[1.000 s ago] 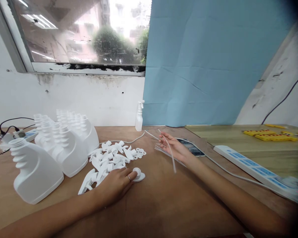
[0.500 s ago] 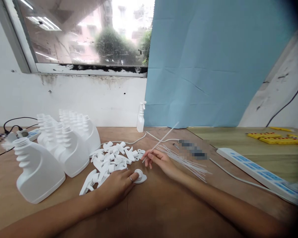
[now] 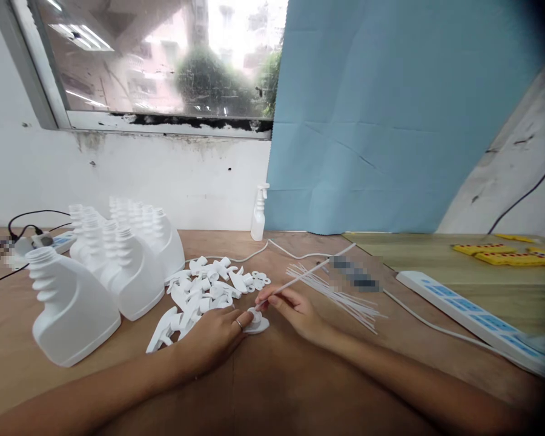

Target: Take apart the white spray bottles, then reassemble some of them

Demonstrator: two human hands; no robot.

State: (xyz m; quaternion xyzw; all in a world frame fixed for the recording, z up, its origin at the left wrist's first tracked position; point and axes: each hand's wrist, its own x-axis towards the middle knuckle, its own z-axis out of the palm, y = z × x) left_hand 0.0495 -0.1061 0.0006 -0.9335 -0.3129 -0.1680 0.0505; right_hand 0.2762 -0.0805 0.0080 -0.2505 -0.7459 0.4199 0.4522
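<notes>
My left hand (image 3: 218,336), with a ring on one finger, is closed on a white spray trigger head (image 3: 257,326) low over the table; part of the head is hidden under the fingers. Between the fingertips of my right hand (image 3: 295,309) is a thin white plastic tube (image 3: 315,267), slanting up to the right. Its lower end meets the round opening of the spray head; whether it is inside I cannot tell. Several more trigger heads (image 3: 204,290) lie in a pile just beyond my left hand. A bundle of loose tubes (image 3: 340,297) lies to the right of my right hand.
White bottles without tops (image 3: 75,315) stand in a group at the left. An upright spray bottle (image 3: 258,215) is by the back wall. On the right are a power strip (image 3: 472,318) with its cable and yellow pieces (image 3: 504,253). A blue cloth (image 3: 367,121) hangs behind.
My right hand has brought the tube's lower end down to the spray head, and the tube now leans lower to the right. My left hand has stayed nearly in place.
</notes>
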